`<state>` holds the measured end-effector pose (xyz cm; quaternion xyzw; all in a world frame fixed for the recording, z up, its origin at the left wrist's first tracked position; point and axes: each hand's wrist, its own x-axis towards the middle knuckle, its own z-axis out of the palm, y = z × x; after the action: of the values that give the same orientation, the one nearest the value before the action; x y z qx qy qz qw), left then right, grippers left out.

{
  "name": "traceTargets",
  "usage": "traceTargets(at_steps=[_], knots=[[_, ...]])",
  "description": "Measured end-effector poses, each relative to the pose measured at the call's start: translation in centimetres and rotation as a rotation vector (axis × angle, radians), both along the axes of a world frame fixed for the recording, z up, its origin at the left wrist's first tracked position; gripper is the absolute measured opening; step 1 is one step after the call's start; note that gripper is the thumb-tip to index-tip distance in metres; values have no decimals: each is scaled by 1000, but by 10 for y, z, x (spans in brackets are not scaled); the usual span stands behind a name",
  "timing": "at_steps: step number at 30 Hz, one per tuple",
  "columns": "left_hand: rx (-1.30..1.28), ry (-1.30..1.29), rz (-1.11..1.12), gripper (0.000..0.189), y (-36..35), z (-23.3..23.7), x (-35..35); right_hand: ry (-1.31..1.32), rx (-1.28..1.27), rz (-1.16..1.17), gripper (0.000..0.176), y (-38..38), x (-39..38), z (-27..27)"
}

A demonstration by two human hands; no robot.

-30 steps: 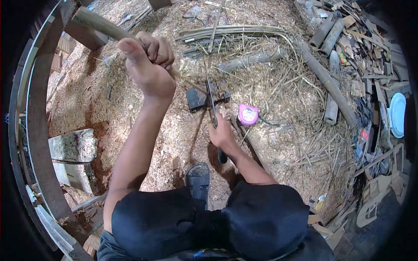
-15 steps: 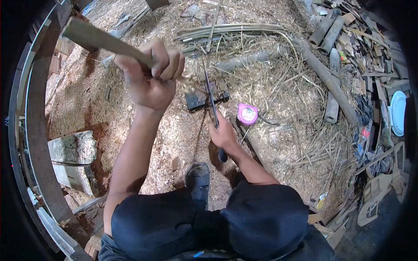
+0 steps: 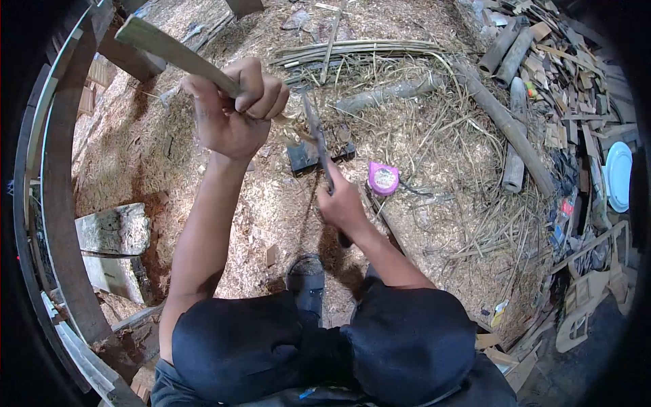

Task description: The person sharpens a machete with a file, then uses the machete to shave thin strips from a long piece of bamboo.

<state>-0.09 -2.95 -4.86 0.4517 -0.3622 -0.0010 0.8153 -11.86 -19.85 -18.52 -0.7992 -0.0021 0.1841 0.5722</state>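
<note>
My left hand (image 3: 234, 112) is raised at upper left, fist closed around a long bamboo strip (image 3: 173, 54) that slants up toward the top left. My right hand (image 3: 342, 203) grips the handle of a long knife (image 3: 317, 139), whose blade points up and away to meet the strip's frayed lower end just right of my left fist. Both hands are above a floor covered in wood shavings. My knees in dark trousers fill the lower middle.
A pink tape measure (image 3: 384, 178) lies right of my right hand, and a dark flat block (image 3: 302, 156) sits beneath the blade. Bamboo poles (image 3: 505, 122) and slats (image 3: 352, 47) lie beyond. A sandal (image 3: 306, 281), a wood block (image 3: 112, 227), scrap pile and white plate (image 3: 618, 176) surround.
My left hand turned the strip and regripped it with fingers over the top. The knife blade tilted left toward the strip's end, and my right hand shifted slightly up.
</note>
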Motion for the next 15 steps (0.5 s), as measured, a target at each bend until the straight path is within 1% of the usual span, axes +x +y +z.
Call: traceTargets(at_steps=[2, 3, 4, 6, 7, 8, 9, 10, 11, 12, 13, 14, 15], knots=[[-11, 9, -23, 62, 0, 0, -1, -288, 63, -38, 66, 13, 0, 17], [-18, 7, -44, 62, -1, 1, -1, -404, 83, -46, 67, 16, 0, 8], [-17, 6, -46, 62, -1, 1, -1, -405, 84, -48, 67, 14, -1, 2], [-9, 8, 4, 62, 0, 1, -3, -22, 114, -6, 65, 7, -5, -9], [-7, 1, 9, 62, 2, 0, -2, 46, 39, -49, 64, 0, -10, -37], [-28, 17, 31, 62, 4, -2, -2, -65, -97, -80, 64, -4, -15, -83], [-49, 34, 52, 62, 5, -3, 0, -120, -139, -82, 62, -9, -23, -98], [-47, 31, 52, 62, 4, -2, 2, -171, -180, -87, 61, -10, -27, -100], [-18, 34, 119, 61, 3, 0, 4, -169, -177, -87, 61, -9, -28, -103], [12, 41, 189, 61, 2, 0, 4, -138, -150, -136, 60, -5, -29, -101], [13, 62, 191, 60, 2, 1, 6, -110, -123, -181, 59, -2, -31, -98], [15, 55, 199, 60, 2, 3, 8, -118, -119, -174, 59, -2, -28, -97], [25, 65, 260, 59, 0, 5, 9, -67, -90, -170, 58, -3, -27, -96]])
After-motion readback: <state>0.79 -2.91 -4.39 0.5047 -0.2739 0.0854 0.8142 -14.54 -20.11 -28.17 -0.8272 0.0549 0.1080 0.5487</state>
